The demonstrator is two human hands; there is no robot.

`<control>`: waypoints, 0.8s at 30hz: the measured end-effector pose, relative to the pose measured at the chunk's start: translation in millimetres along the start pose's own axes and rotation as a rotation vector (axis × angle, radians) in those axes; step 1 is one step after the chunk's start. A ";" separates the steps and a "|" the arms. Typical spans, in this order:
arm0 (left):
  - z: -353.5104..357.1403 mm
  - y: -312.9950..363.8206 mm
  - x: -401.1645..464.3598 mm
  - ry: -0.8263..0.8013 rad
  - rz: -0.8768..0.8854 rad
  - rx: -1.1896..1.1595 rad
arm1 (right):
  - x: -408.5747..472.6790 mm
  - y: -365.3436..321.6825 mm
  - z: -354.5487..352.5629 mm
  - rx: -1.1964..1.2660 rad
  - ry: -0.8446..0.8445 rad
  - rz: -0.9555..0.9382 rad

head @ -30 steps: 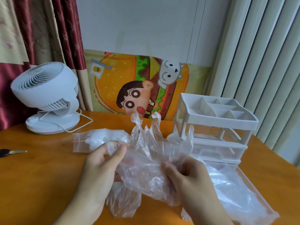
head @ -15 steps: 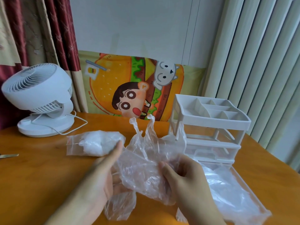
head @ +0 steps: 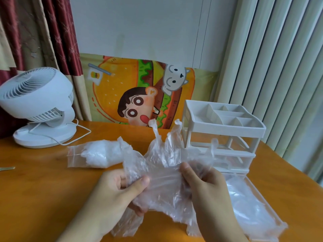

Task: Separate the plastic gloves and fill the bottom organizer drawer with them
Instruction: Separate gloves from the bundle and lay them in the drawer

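A bunch of thin clear plastic gloves (head: 166, 165) is held up over the orange table, glove fingers sticking upward. My left hand (head: 111, 193) pinches its left side between thumb and fingers. My right hand (head: 208, 187) grips its right side, thumb on the front. A white organizer (head: 225, 126) with a divided top tray stands at the right. Its clear bottom drawer (head: 277, 222) is pulled out on the table toward me and holds several crumpled gloves (head: 248, 203). A zip bag (head: 94, 154) with more gloves lies left of the bunch.
A white desk fan (head: 38, 105) with its cord stands at the back left. A cartoon burger cloth (head: 139, 95) hangs behind the table, with curtains left and vertical blinds right. A thin metal object (head: 7, 168) pokes in at the left edge.
My left hand left the zip bag and took hold of the glove bunch's left side. The view has shifted right and a little upward; the bunch is spread wider between both hands.
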State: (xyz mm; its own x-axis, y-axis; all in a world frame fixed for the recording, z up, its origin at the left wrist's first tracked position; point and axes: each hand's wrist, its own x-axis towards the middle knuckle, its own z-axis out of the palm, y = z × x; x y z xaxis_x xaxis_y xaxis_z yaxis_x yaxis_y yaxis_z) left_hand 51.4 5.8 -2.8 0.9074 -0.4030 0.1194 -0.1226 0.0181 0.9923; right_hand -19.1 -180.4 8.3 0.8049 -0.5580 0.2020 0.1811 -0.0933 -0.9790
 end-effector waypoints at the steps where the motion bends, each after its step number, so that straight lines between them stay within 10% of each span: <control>1: -1.0 0.0 0.6 -0.003 0.001 -0.008 | 0.8 -0.3 -1.7 0.018 0.015 -0.003; 24: -13.9 -0.1 10.0 -0.109 -0.105 -0.359 | 8.7 5.7 -7.9 -0.023 0.087 -0.087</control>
State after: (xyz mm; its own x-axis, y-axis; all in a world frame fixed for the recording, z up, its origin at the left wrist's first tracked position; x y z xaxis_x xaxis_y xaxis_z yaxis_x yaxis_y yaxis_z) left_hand 66.1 14.5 -1.3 0.8573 -0.5139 0.0313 0.1349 0.2828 0.9497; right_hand -15.6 -192.3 4.3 0.7344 -0.6162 0.2846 0.2346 -0.1630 -0.9583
